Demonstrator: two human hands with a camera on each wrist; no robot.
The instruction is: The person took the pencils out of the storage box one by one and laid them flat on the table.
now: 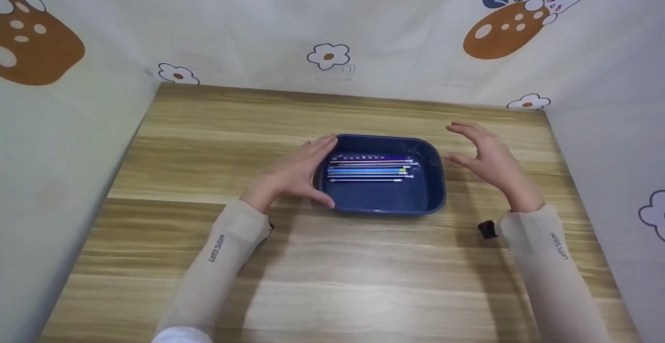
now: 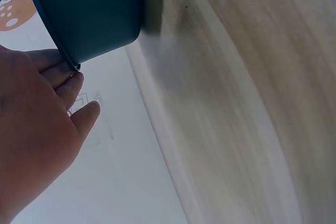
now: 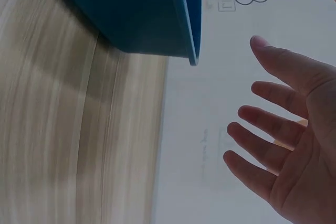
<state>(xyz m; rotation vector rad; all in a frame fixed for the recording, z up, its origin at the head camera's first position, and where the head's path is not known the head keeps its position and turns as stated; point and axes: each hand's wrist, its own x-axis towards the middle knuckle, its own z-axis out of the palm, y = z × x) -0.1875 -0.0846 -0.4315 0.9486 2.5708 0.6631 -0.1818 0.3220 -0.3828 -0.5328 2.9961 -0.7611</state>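
A dark blue rectangular plastic basin point(image 1: 382, 210) sits on the table in the head view. Inside it several slim pencils point(image 1: 369, 171) with metal-banded ends lie side by side. My left hand point(image 1: 293, 174) spans the basin's left end, fingers toward its far corner and thumb at the near corner. In the left wrist view, the extended fingers point(image 2: 68, 88) of that hand are right at the rim. To the right of the basin and apart from it is my right hand point(image 1: 491, 161), thumb and fingers spread, holding nothing. The right wrist view also shows a gap between that hand and the rim.
The wood-grain table point(image 1: 363, 280) extends around the basin. Behind it hangs a pale cloth point(image 1: 249, 36) printed with flowers and rabbits, with more pale panels at both sides. A small black device point(image 1: 487, 229) is at the right wrist.
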